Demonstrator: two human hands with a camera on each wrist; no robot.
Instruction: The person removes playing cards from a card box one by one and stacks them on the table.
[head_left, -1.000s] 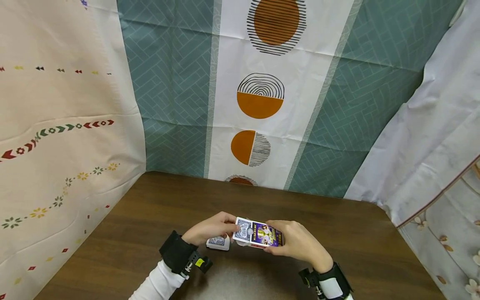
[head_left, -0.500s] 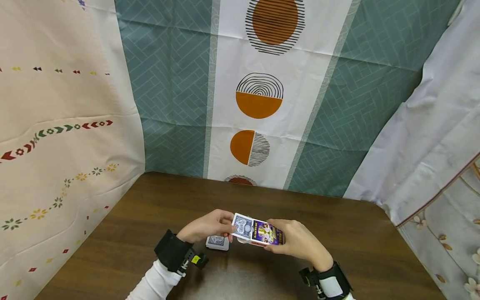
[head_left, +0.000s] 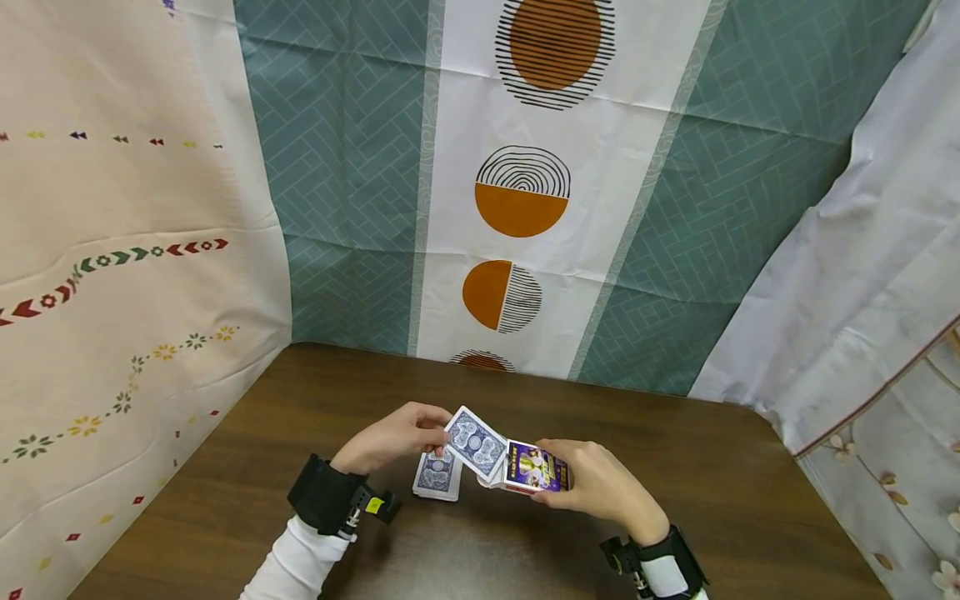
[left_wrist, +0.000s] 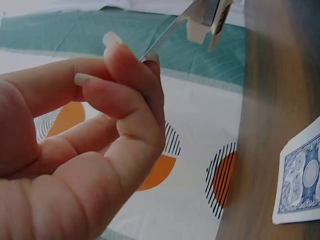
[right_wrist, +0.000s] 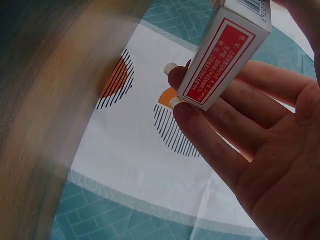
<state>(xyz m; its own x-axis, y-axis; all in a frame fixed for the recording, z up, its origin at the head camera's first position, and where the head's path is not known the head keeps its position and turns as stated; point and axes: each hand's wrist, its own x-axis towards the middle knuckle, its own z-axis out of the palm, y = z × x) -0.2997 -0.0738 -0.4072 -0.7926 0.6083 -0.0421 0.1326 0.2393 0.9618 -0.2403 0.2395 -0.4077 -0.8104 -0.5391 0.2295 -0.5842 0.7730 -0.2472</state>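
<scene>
My left hand pinches a blue-backed playing card by its far-left corner. In the left wrist view that card shows edge-on as a thin line between thumb and fingers. The card slants away from the mouth of a purple card box, its near end overlapping the opening. Around the box's right end, my right hand keeps its grip. The right wrist view shows the box's white side with a red panel. Below the left hand lies a stack of playing cards, backs up, partly covered by the held card.
A brown wooden table lies under both hands. Behind it hangs a green and white cloth with orange circles. A cream patterned cloth hangs at the left and a white one at the right.
My left hand has moved left and away from me, drawing the card out of the box and turning it at an angle. The right hand and box have hardly moved.
</scene>
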